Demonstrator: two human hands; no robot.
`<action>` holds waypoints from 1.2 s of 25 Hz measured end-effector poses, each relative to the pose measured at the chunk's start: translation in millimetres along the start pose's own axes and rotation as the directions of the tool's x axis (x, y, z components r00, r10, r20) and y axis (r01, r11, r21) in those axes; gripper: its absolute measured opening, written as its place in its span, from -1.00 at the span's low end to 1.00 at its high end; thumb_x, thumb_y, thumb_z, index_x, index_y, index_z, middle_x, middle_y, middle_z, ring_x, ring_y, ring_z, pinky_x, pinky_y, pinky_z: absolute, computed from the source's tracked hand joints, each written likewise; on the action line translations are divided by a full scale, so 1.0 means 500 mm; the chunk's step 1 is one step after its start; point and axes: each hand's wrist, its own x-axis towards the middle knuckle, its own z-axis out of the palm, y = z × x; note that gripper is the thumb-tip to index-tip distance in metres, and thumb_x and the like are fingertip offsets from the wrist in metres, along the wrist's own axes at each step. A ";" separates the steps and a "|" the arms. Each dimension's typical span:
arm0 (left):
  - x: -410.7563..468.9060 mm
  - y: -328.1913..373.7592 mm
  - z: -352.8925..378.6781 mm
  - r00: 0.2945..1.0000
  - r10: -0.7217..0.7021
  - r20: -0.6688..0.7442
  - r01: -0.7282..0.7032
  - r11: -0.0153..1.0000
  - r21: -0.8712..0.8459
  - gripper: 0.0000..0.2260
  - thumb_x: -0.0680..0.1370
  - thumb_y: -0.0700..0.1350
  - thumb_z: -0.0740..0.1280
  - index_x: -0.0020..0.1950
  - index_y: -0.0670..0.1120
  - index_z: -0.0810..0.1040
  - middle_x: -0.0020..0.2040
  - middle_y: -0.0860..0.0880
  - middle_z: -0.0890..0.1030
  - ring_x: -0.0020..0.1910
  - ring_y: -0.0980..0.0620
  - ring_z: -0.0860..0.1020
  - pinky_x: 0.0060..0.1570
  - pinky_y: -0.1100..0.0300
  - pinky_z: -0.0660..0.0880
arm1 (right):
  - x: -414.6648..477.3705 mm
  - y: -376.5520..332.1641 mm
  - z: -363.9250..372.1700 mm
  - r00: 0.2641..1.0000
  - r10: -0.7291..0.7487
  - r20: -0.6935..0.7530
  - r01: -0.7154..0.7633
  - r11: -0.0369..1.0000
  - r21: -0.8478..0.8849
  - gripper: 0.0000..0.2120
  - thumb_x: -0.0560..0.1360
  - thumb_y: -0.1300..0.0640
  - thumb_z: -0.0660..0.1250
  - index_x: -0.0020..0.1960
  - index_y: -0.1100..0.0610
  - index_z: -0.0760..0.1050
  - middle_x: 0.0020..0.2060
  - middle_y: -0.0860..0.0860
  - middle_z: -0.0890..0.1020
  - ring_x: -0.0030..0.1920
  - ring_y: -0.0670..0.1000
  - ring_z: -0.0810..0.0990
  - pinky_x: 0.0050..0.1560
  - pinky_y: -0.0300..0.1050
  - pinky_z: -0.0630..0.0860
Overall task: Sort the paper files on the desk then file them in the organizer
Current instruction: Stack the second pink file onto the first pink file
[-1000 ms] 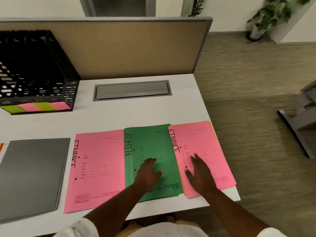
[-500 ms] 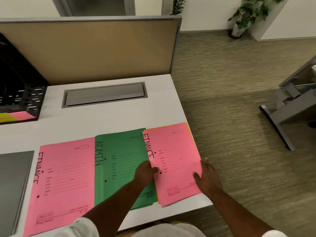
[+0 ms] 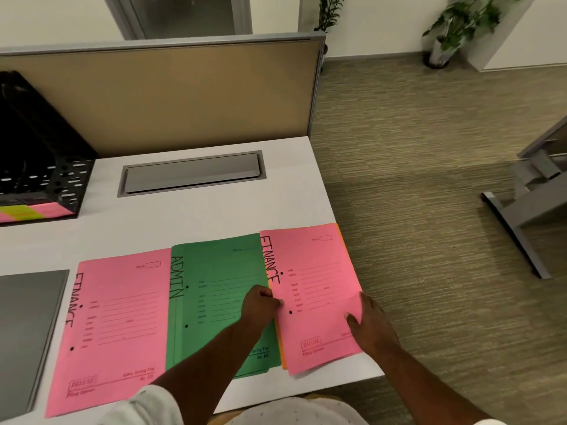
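Now the left hand [image 3: 259,305] pinches the left edge of the right-hand pink FINANCE file [image 3: 317,268], lying at the desk's [image 3: 214,216] right end overlapping the green ADMIN file [image 3: 222,268], while the right hand [image 3: 372,328] grips its right edge

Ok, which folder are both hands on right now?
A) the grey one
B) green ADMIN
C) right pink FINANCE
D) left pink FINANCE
C: the left hand pinches the left edge of the right pink FINANCE folder, and the right hand grips its right edge.
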 end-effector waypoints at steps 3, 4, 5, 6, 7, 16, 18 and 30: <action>-0.015 0.002 -0.005 0.999 -0.023 0.041 0.029 0.985 -0.167 -0.79 0.47 -0.42 0.40 0.00 -0.20 0.48 0.02 -0.22 0.68 0.01 -0.23 0.67 0.03 -0.17 0.64 | -0.004 -0.002 -0.003 1.000 -0.019 -0.016 0.019 0.999 -0.031 -0.32 0.58 -0.07 0.30 0.58 0.14 0.13 0.48 0.11 0.37 0.40 0.18 0.41 0.36 0.17 0.45; -0.022 0.003 -0.008 0.998 -0.018 0.056 0.030 0.978 -0.208 -0.77 0.48 -0.45 0.38 0.04 -0.21 0.48 0.02 -0.22 0.68 0.00 -0.24 0.68 0.00 -0.13 0.66 | -0.006 -0.005 -0.005 0.999 -0.027 -0.035 0.026 0.998 -0.051 -0.33 0.58 -0.06 0.30 0.57 0.14 0.14 0.48 0.11 0.37 0.41 0.18 0.40 0.38 0.17 0.42; -0.028 0.004 -0.011 0.998 -0.011 0.069 0.027 0.971 -0.238 -0.76 0.49 -0.46 0.35 0.08 -0.22 0.48 0.02 -0.22 0.68 0.00 -0.23 0.68 -0.04 -0.09 0.66 | -0.008 -0.009 -0.005 0.997 -0.039 -0.061 0.035 0.997 -0.064 -0.35 0.59 -0.07 0.29 0.57 0.14 0.16 0.48 0.11 0.37 0.42 0.19 0.39 0.38 0.17 0.41; -0.036 0.005 -0.016 0.996 -0.002 0.084 0.023 0.966 -0.257 -0.75 0.49 -0.47 0.34 0.10 -0.22 0.49 0.02 -0.20 0.68 -0.01 -0.22 0.68 -0.07 -0.06 0.66 | -0.010 -0.017 -0.005 0.995 -0.051 -0.090 0.045 0.997 -0.069 -0.36 0.58 -0.08 0.28 0.56 0.14 0.17 0.48 0.12 0.37 0.42 0.19 0.38 0.38 0.19 0.40; -0.044 0.006 -0.022 0.995 0.006 0.096 0.020 0.963 -0.268 -0.74 0.50 -0.48 0.32 0.10 -0.21 0.51 0.01 -0.19 0.68 -0.01 -0.21 0.68 -0.08 -0.04 0.66 | -0.011 -0.025 -0.004 0.991 -0.066 -0.117 0.059 0.996 -0.064 -0.37 0.59 -0.09 0.27 0.55 0.14 0.18 0.48 0.12 0.38 0.42 0.20 0.39 0.38 0.20 0.40; -0.074 -0.030 -0.191 0.988 0.093 0.121 -0.053 0.953 -0.298 -0.72 0.51 -0.42 0.35 0.15 -0.15 0.57 -0.06 -0.12 0.74 -0.06 -0.12 0.71 -0.21 0.11 0.63 | -0.039 -0.168 0.043 0.979 -0.099 -0.177 0.115 0.990 0.085 -0.42 0.59 0.00 0.33 0.54 0.16 0.27 0.40 0.18 0.48 0.37 0.23 0.45 0.31 0.11 0.44; -0.075 -0.047 -0.252 0.984 0.117 0.138 -0.070 0.949 -0.308 -0.72 0.51 -0.42 0.35 0.15 -0.14 0.57 -0.06 -0.12 0.75 -0.08 -0.10 0.72 -0.24 0.14 0.62 | -0.057 -0.209 0.077 0.979 -0.074 -0.187 0.104 0.982 0.154 -0.41 0.59 -0.02 0.34 0.54 0.12 0.28 0.39 0.16 0.49 0.37 0.21 0.46 0.31 0.11 0.46; 0.025 -0.266 -0.729 0.995 0.096 0.027 -0.087 0.968 -0.234 -0.76 0.54 -0.40 0.35 0.15 -0.16 0.59 -0.01 -0.15 0.70 -0.05 -0.10 0.68 -0.16 0.07 0.66 | -0.222 -0.599 0.382 0.988 0.010 -0.151 0.042 0.940 0.338 -0.49 0.51 0.16 0.43 0.43 0.05 0.40 0.27 0.09 0.60 0.22 0.17 0.59 0.26 0.17 0.53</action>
